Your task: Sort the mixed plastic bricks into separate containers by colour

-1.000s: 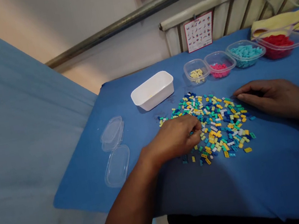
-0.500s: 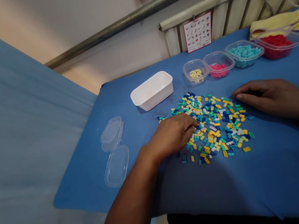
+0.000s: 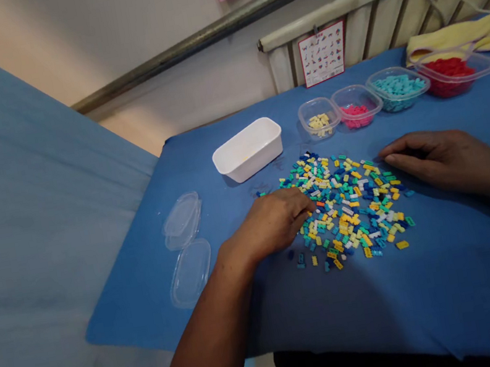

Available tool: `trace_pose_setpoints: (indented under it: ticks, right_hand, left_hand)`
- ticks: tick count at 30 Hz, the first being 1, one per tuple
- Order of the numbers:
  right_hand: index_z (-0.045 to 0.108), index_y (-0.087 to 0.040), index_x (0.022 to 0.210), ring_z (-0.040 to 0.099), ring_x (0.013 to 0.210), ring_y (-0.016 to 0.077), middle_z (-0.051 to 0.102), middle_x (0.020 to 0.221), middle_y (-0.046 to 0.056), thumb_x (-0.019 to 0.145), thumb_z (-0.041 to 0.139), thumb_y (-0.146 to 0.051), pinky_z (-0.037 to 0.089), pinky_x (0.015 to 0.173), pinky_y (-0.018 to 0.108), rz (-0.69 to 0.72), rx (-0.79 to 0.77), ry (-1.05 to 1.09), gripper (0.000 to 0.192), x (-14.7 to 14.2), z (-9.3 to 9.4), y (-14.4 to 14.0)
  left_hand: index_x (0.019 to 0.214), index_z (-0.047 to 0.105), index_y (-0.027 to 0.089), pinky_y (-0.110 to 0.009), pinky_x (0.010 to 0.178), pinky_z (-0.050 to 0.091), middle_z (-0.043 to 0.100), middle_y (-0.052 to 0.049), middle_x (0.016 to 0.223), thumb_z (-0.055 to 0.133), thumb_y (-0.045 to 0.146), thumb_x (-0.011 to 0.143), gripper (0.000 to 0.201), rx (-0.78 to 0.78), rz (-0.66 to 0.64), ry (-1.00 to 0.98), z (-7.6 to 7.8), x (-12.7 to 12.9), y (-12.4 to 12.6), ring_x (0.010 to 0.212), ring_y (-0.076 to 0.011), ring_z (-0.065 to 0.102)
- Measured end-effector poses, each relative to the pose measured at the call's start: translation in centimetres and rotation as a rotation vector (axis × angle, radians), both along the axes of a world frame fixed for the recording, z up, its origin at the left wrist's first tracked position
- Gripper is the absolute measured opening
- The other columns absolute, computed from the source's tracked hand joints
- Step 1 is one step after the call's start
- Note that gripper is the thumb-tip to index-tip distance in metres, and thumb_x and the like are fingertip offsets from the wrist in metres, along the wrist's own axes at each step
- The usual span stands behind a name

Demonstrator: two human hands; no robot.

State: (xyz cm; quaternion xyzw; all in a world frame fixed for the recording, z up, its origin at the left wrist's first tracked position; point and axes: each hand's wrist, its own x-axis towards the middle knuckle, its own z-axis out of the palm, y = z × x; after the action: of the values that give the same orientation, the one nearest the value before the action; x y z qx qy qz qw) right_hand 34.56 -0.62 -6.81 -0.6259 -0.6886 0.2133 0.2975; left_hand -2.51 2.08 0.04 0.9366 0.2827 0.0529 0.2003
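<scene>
A spread-out pile of small toy building bricks [image 3: 348,210] in yellow, white, green, teal and dark blue lies on the blue table. My left hand [image 3: 279,218] rests at the pile's left side with fingers curled down and pinched together; whatever is under the fingertips is hidden. Just right of those fingertips lies an orange brick [image 3: 320,203]. At the pile's right edge, my right hand [image 3: 438,157] lies on its side, fingers extended and loosely bent, a gap between thumb and palm. No brick shows in it.
Behind the pile stand a white tub [image 3: 249,151] and clear boxes of cream bricks [image 3: 319,124], pink bricks [image 3: 356,115], turquoise bricks [image 3: 398,86] and red bricks [image 3: 450,74]. Clear lids [image 3: 190,274] lie at left. A yellow cloth [image 3: 464,35] sits at back right.
My left hand has drawn slightly left, and the orange brick now shows beside its fingertips. My right hand stays in place; the whole view has shifted a little.
</scene>
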Motion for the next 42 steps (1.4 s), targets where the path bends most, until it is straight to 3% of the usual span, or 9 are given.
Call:
trace_pose_setpoints:
  ticks: [6,12,14,17,21,28,33,37,42]
  right_hand:
    - [0.085,-0.026,0.111,0.079,0.092,0.0276,0.087,0.105,0.004,0.094,0.063,-0.06,0.06,0.085,0.042,-0.009,0.008,-0.007,0.044,0.0,-0.3,0.1]
    - [0.085,-0.026,0.11,0.08,0.091,0.0273,0.087,0.104,0.005,0.095,0.064,-0.058,0.061,0.081,0.04,0.013,0.039,0.03,0.041,-0.2,-0.2,0.3]
    - [0.086,-0.026,0.108,0.079,0.087,0.0268,0.087,0.101,0.004,0.095,0.064,-0.057,0.061,0.079,0.039,0.02,0.051,0.03,0.04,-0.2,-0.2,0.3]
    - [0.085,-0.026,0.11,0.079,0.088,0.0273,0.087,0.102,0.004,0.095,0.065,-0.058,0.061,0.081,0.041,0.019,0.058,0.022,0.041,0.1,-0.6,0.3]
    - [0.085,-0.027,0.112,0.08,0.093,0.0287,0.087,0.107,0.005,0.097,0.064,-0.059,0.061,0.083,0.042,0.012,0.064,0.021,0.041,0.3,-1.0,0.3]
    - [0.084,-0.025,0.111,0.079,0.09,0.0271,0.086,0.104,0.006,0.097,0.064,-0.056,0.062,0.085,0.041,0.027,0.047,0.015,0.039,0.0,-0.2,0.2]
    - [0.084,-0.024,0.111,0.079,0.091,0.0272,0.086,0.105,0.006,0.099,0.064,-0.056,0.061,0.084,0.04,0.018,0.012,0.032,0.039,-0.1,-0.4,0.5]
    - [0.084,-0.026,0.111,0.078,0.091,0.0267,0.086,0.104,0.005,0.099,0.064,-0.055,0.061,0.085,0.041,0.024,0.015,0.076,0.038,-0.1,-0.7,0.8]
    - [0.084,-0.029,0.11,0.079,0.09,0.026,0.086,0.103,0.003,0.1,0.064,-0.052,0.062,0.083,0.04,0.039,0.044,0.077,0.032,-0.1,-0.7,0.9]
  left_hand:
    - [0.11,0.07,0.021,-0.032,0.086,0.055,0.076,-0.006,0.105,0.058,0.021,0.109,0.012,0.116,0.106,-0.215,0.1,-0.3,0.5,0.097,-0.0186,0.071]
    - [0.107,0.072,0.023,-0.03,0.079,0.055,0.077,-0.002,0.098,0.071,0.025,0.101,0.007,0.475,0.645,-0.592,0.8,-2.5,3.1,0.082,-0.0152,0.069]
    - [0.104,0.073,0.023,-0.031,0.08,0.054,0.077,-0.001,0.096,0.073,0.028,0.099,0.008,0.591,0.809,-0.579,1.0,-3.7,4.5,0.08,-0.0163,0.068]
    - [0.102,0.076,0.023,-0.038,0.09,0.053,0.08,-0.004,0.102,0.073,0.029,0.098,0.008,0.664,0.898,-0.416,0.8,-5.2,6.5,0.092,-0.0226,0.072]
    - [0.104,0.079,0.024,-0.045,0.104,0.049,0.084,-0.007,0.114,0.07,0.031,0.101,0.012,0.634,0.802,-0.27,-0.1,-5.9,7.4,0.11,-0.0291,0.074]
    - [0.105,0.076,0.022,-0.042,0.1,0.052,0.082,-0.009,0.109,0.063,0.034,0.107,0.018,0.658,0.614,-0.374,-0.9,-4.7,5.9,0.104,-0.0257,0.073]
    - [0.109,0.076,0.022,-0.04,0.099,0.056,0.081,-0.009,0.108,0.062,0.033,0.109,0.018,0.407,0.336,-0.329,-0.9,-2.0,4.3,0.105,-0.0228,0.073]
    - [0.111,0.077,0.021,-0.039,0.099,0.058,0.081,-0.009,0.114,0.061,0.03,0.11,0.019,0.193,0.229,-0.279,-0.5,0.0,4.3,0.107,-0.022,0.075]
    - [0.112,0.078,0.021,-0.04,0.104,0.057,0.081,-0.009,0.12,0.06,0.022,0.107,0.02,0.183,0.098,-0.052,-0.4,2.7,6.0,0.117,-0.0247,0.074]
